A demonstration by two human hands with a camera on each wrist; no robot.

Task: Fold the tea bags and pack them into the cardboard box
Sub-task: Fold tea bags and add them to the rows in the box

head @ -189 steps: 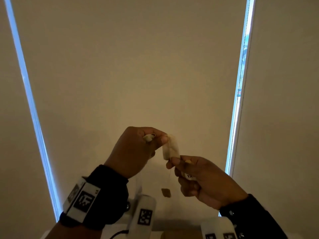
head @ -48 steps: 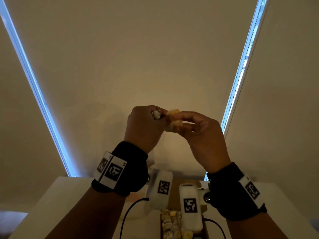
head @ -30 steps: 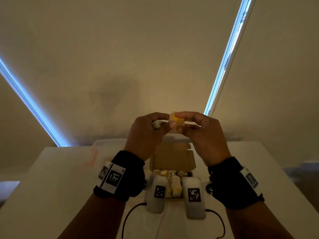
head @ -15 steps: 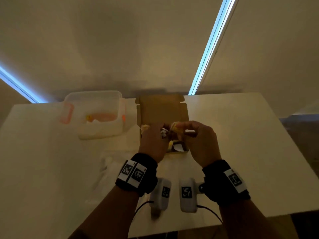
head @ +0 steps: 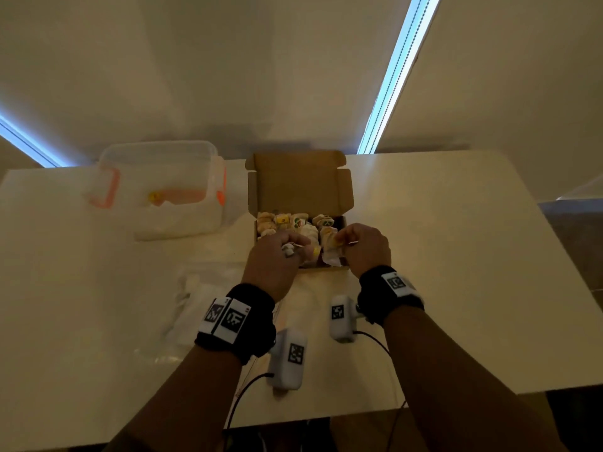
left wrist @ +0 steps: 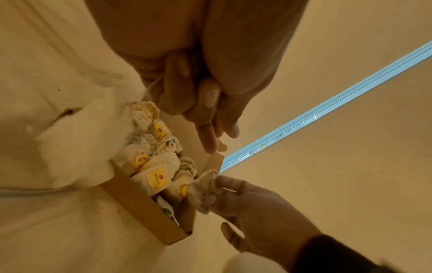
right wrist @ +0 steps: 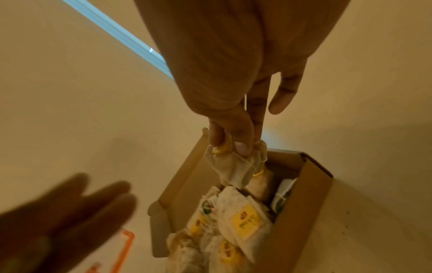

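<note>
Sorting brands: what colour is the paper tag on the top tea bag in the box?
Yellow tag, clearest in the right wrist view.

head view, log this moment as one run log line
right hand: pinches folded tea bag | over cardboard box | left hand: open, holds nothing | box part filled

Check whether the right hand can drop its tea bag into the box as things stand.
Probably yes: the right hand pinches the tea bag just above the open box; lid back, left hand aside.
</note>
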